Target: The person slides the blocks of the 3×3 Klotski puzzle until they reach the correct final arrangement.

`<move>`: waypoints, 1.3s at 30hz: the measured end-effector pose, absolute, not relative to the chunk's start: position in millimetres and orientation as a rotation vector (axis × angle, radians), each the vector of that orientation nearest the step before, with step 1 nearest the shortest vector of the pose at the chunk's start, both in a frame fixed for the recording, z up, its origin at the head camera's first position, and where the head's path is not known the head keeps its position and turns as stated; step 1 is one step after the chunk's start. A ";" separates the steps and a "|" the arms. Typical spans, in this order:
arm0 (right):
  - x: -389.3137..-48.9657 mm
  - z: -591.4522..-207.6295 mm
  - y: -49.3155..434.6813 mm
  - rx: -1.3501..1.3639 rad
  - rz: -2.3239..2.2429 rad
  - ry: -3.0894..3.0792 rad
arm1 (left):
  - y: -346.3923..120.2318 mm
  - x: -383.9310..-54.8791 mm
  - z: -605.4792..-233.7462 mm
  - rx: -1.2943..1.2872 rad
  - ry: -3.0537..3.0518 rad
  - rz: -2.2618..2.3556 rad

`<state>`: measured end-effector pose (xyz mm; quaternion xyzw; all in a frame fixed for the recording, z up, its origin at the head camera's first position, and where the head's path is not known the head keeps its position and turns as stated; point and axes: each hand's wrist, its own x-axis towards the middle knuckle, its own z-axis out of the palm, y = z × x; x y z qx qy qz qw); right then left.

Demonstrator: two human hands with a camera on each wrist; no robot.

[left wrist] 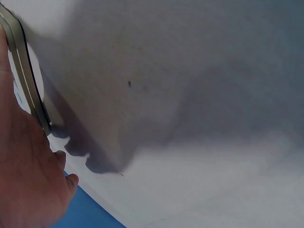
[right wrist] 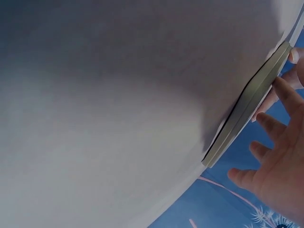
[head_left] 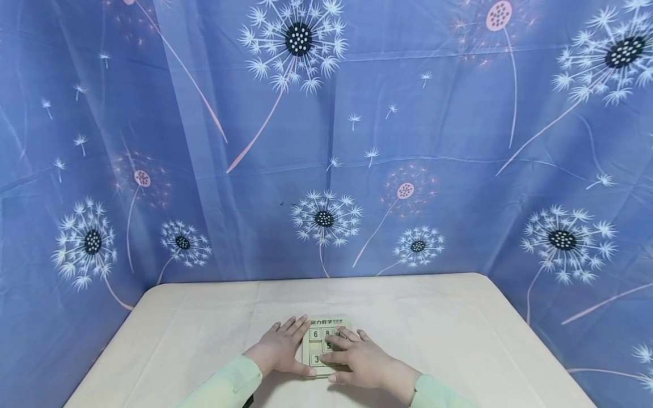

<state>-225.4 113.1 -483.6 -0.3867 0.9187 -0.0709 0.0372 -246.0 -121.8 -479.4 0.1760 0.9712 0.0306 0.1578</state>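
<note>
A pale green number slide puzzle [head_left: 326, 322] lies on the table, with tiles such as 6, 8, 5 and 3 showing. My left hand [head_left: 279, 348] rests along its left side, fingers stretched toward the top corner and thumb at the bottom corner. From the right, my right hand [head_left: 364, 362] reaches over the board with spread fingers on or just above the tiles, covering several of them. In the left wrist view the puzzle's side edge [left wrist: 29, 78] shows beside the hand. The right wrist view shows the puzzle [right wrist: 247, 107] edge-on beside the right fingers [right wrist: 270, 126].
The cream-covered table [head_left: 433, 317] extends around the puzzle. A blue curtain [head_left: 357, 136] with dandelion prints stands behind and at both sides. Pale green sleeves [head_left: 227, 385] cover both forearms. A small dark object [head_left: 248, 402] shows beside the left sleeve.
</note>
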 end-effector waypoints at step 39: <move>-241.9 -480.5 114.9 -1.181 -0.309 2.843 | -124.1 -245.6 -481.6 0.526 2.799 0.071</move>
